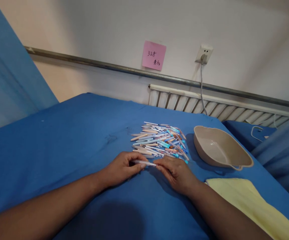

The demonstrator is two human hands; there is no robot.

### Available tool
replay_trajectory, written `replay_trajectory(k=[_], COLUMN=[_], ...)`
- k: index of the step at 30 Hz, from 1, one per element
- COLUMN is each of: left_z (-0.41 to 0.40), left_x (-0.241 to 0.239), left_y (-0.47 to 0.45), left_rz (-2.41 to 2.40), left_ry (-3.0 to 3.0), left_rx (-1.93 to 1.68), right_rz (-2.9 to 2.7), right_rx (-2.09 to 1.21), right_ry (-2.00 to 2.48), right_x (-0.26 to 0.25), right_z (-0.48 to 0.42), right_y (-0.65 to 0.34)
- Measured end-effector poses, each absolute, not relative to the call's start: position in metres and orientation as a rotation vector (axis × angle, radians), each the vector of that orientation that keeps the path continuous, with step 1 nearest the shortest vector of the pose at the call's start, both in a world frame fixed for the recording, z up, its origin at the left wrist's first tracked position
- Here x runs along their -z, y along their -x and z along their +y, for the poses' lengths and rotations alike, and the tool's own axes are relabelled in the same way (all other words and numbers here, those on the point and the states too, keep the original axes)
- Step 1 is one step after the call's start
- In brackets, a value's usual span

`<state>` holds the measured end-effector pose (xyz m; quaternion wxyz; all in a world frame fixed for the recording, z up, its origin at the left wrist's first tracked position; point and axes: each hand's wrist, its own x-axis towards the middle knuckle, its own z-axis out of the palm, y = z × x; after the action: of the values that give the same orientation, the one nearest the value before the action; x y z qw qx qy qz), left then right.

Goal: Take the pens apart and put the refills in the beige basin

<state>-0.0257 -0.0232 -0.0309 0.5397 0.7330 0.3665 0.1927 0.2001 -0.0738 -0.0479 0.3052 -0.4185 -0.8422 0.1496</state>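
Left hand (pixel 124 168): grip pinched on pen (pixel 147 163)
Right hand (pixel 177 171): grip pinching its other end, likely for steadiness
Pile (pixel 154 141): just beyond, seemingly for easy reach

Both forearms (pixel 59 204) (pixel 222 213) slant inward, hands (pixel 124 169) (pixel 177 174) close together, thumbs and fingers pinching.

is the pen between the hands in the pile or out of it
Out: the pen is held between the left hand and right hand, on the near side of the pile of pens.
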Motion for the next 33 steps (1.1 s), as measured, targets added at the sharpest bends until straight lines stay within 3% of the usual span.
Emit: replay_trajectory(k=[10,33], left_z=[-0.0252,-0.0302], left_x=[0.0356,0.0269], left_y=[0.0275,0.0250], left_rz=[0.869,0.890], left_ry=[-1.720,-1.739], left_rx=[-0.480,-0.488], right_rz=[-2.165,-2.129], right_rx=[-0.399,-0.446], right_ry=[1.333,1.195], right_x=[0.0433,0.0494], right_z=[-0.0817,-0.0781], right_y=[-0.1926,-0.1953])
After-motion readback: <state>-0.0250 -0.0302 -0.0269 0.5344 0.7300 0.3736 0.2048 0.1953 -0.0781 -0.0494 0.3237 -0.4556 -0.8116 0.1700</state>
